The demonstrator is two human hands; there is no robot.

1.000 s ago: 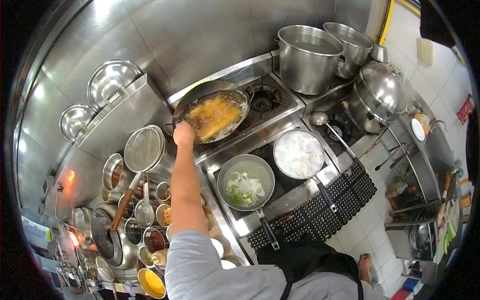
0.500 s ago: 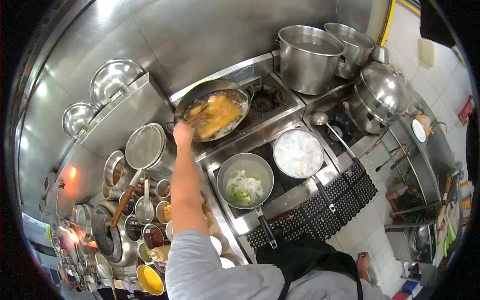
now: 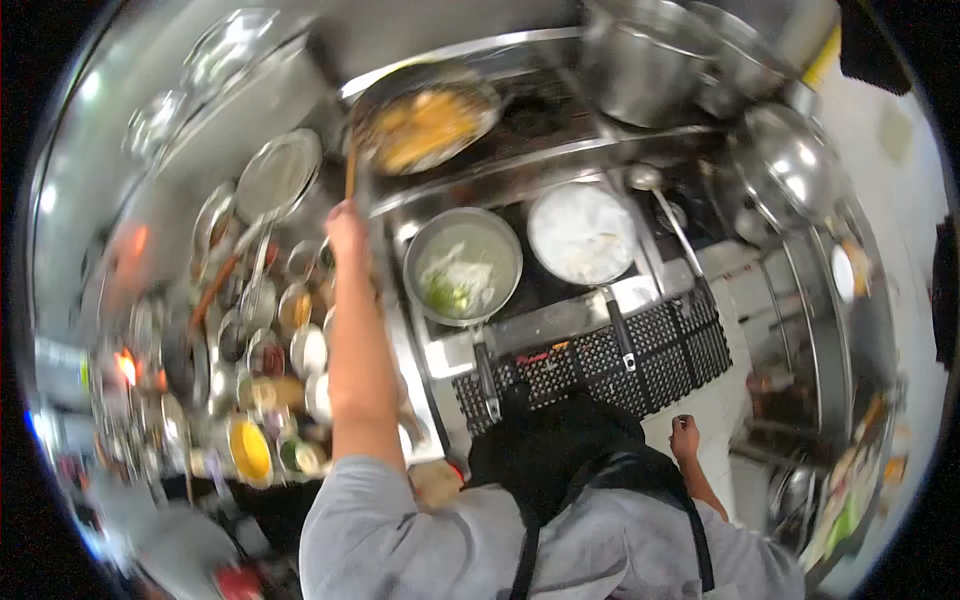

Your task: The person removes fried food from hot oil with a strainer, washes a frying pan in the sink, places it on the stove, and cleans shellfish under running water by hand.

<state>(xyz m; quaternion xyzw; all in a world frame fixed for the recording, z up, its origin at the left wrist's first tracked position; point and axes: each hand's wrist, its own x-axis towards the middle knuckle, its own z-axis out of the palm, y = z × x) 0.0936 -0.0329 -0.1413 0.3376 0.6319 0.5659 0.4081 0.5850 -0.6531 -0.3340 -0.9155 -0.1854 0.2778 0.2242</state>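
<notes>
Brown and slim, a stick (image 3: 351,172) is pinched between the closed fingers of the left hand (image 3: 347,228). It points away from the person, its far end blurred beside the left rim of the wok (image 3: 486,124), where orange-yellow food (image 3: 420,125) lies beyond the hand and to its right. Left of the forearm are small containers, a strainer (image 3: 278,172) and a bowl of yellow liquid (image 3: 250,450). On the right, nearer the person than the wok, one pan (image 3: 416,262) holds white and green food (image 3: 460,280); beside it, another pan (image 3: 582,232) holds something white. Farther right lies a ladle (image 3: 648,178). Well apart, the right hand (image 3: 684,438) has curled fingers; whether they grip anything is unclear.
</notes>
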